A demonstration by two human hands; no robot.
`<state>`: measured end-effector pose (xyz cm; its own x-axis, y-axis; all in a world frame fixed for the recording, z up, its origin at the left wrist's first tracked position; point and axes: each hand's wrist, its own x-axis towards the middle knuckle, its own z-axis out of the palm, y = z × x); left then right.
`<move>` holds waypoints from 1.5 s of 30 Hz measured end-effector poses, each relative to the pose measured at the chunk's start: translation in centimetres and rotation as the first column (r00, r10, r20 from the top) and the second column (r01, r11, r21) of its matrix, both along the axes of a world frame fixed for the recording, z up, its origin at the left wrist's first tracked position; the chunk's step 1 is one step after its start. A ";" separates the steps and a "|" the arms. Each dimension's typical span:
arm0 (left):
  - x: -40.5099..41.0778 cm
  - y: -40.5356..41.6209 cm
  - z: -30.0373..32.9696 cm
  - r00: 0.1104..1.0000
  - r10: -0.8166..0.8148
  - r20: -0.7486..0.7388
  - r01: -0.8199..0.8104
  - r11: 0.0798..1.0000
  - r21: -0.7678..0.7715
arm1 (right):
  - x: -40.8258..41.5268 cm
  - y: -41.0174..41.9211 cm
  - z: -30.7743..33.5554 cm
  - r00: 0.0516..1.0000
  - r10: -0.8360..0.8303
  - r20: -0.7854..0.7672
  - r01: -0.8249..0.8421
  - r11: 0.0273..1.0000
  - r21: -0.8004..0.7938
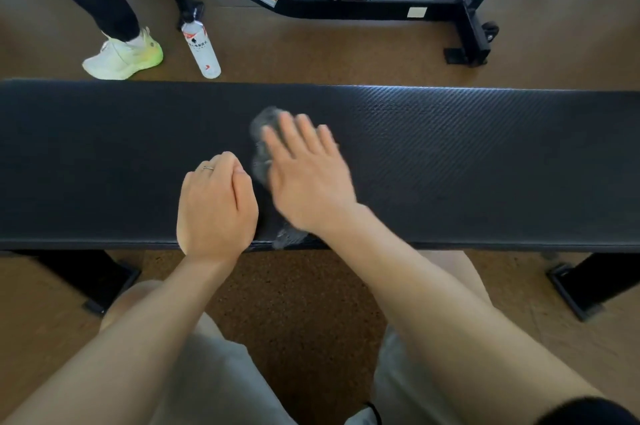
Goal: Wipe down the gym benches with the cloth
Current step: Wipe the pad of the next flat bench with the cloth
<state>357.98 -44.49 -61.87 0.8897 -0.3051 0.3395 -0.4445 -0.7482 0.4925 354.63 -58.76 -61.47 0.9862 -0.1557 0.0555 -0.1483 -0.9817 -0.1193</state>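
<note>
— Looking down through the head camera, I see the black bench (pixel 450 161) running straight across in front of me. What do you want first?

— The hands. What is each doing?

— My right hand (pixel 308 179) lies flat with its fingers straight and spread, pressing on the grey cloth (pixel 261 134). The cloth sits near the middle of the pad; it shows past the fingertips and again at the near edge by my wrist. That hand is blurred. My left hand (pixel 216 206) rests on the pad just beside it, fingers curled under, a ring (pixel 207 167) on one finger. I cannot see anything in it.

— And around the bench?

— Beyond the far edge a white bottle (pixel 202 49) stands on the brown floor (pixel 346 54), next to the black frame (pixel 346 2) of another machine. Left of the bottle another person stands in dark trousers and white shoes with green heels (pixel 123 59). On my side I see the bench's feet and my own knees in pale shorts.
</note>
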 end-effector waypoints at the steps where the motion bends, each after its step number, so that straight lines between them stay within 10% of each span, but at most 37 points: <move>1: 0.0 0.0 0.0 1.000 -0.004 0.008 0.004 1.000 0.006 | 0.5 1.6 0.0 0.991 0.135 -0.024 -0.134 0.991 0.024; 5: 0.0 0.1 -0.1 1.000 -0.002 0.007 0.002 1.000 0.005 | 0.8 -5.0 0.0 0.975 0.218 -0.042 -0.221 0.973 -0.074; 11: -0.2 -0.1 0.2 1.000 0.005 -0.001 -0.005 1.000 -0.001 | 1.3 -16.0 0.1 0.896 -0.430 -0.111 0.435 0.900 0.022; 22: 0.1 0.0 -0.4 1.000 -0.016 0.027 0.014 0.998 0.057 | 13.8 -3.9 1.2 0.989 0.091 -0.119 -0.087 0.995 0.039; 34: 0.0 -0.2 -0.4 0.999 -0.003 0.048 0.000 0.999 0.045 | 0.6 -18.4 0.0 0.863 -0.502 -0.061 0.501 0.865 -0.038; 42: 0.3 0.4 -0.6 0.993 -0.077 0.087 0.075 0.997 0.025 | 2.3 2.7 -0.1 0.980 0.186 -0.072 -0.189 0.981 -0.041; 45: 0.2 0.4 -0.7 0.998 -0.022 0.065 0.021 1.000 0.015 | -3.8 -1.0 0.0 0.992 0.128 -0.005 -0.128 0.992 -0.016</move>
